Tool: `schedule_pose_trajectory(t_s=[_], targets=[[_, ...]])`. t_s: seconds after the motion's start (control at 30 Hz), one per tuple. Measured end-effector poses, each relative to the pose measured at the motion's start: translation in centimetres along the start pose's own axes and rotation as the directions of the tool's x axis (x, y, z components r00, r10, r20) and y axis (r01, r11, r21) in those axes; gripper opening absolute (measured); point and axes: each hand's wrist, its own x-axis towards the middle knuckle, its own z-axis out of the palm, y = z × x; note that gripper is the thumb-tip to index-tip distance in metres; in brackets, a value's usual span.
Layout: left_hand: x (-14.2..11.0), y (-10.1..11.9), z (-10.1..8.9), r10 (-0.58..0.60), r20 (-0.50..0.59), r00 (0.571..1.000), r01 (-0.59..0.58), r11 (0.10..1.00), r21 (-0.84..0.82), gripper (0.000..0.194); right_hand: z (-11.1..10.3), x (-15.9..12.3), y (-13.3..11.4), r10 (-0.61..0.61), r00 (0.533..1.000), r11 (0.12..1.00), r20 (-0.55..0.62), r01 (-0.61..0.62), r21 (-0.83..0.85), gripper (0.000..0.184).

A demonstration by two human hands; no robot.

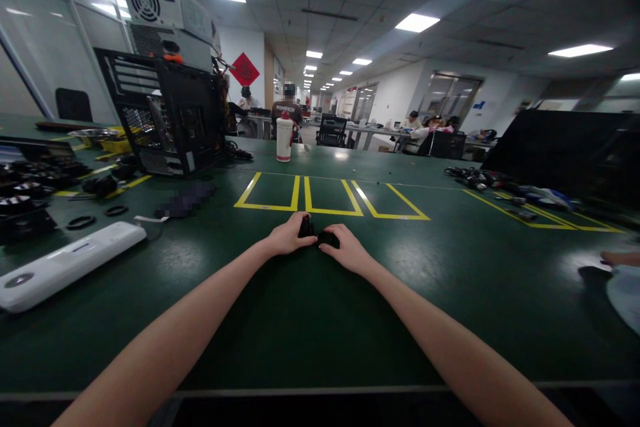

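Both my arms reach forward over a dark green table (pixel 320 307). My left hand (pixel 289 237) and my right hand (pixel 345 250) meet at the table's middle, fingers curled around a small black object (pixel 320 235) held between them. The object is mostly hidden by my fingers, and I cannot make out what it is. Just beyond my hands lie three yellow-taped rectangles (pixel 327 197) on the table top.
A white flat device (pixel 65 267) lies at left, with black rings and parts beyond it. An open black computer case (pixel 165 113) stands at back left, a white bottle (pixel 284 140) behind centre. Cables and parts lie at right. Another person's hand (pixel 620 258) shows at the right edge.
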Motion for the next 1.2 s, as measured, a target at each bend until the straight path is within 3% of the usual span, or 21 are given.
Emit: schedule_pose_trajectory(t_s=[0.3,0.43,0.57,0.77,0.93,1.07,1.2], targets=[[0.6,-0.7,0.2,-0.038,-0.003,0.999,0.038,0.999,-0.021,0.063,-1.2,1.4,4.2,0.127,0.986,0.983,-0.110,-0.140,-0.116,0.043],[1.1,-0.4,0.3,-0.087,-0.040,0.995,0.088,0.996,0.029,0.061,-1.2,0.9,3.3,0.077,0.991,0.991,-0.105,-0.088,-0.097,0.046],[0.3,0.6,0.2,-0.057,-0.028,0.998,0.058,0.998,0.028,0.060,-0.8,-0.6,0.4,0.012,0.996,0.998,-0.093,-0.017,-0.053,0.047],[-5.3,3.1,-0.2,0.052,0.098,0.994,-0.049,0.998,-0.036,0.058,0.0,-5.2,-5.9,-0.061,0.998,0.998,0.000,0.061,-0.017,0.037],[-11.8,5.0,-0.9,0.079,0.169,0.983,-0.072,0.996,-0.047,0.060,-0.5,-9.6,-9.8,-0.104,0.985,0.988,0.139,0.087,0.126,0.045],[-15.2,5.9,-1.3,0.105,0.180,0.978,-0.094,0.993,-0.070,0.060,0.4,-11.5,-11.6,-0.095,0.989,0.939,0.112,0.052,0.340,0.051],[-17.2,5.8,-1.4,0.131,0.157,0.979,-0.125,0.991,-0.043,0.065,2.2,-12.0,-13.0,0.024,0.999,0.817,0.039,-0.042,0.574,0.054]])
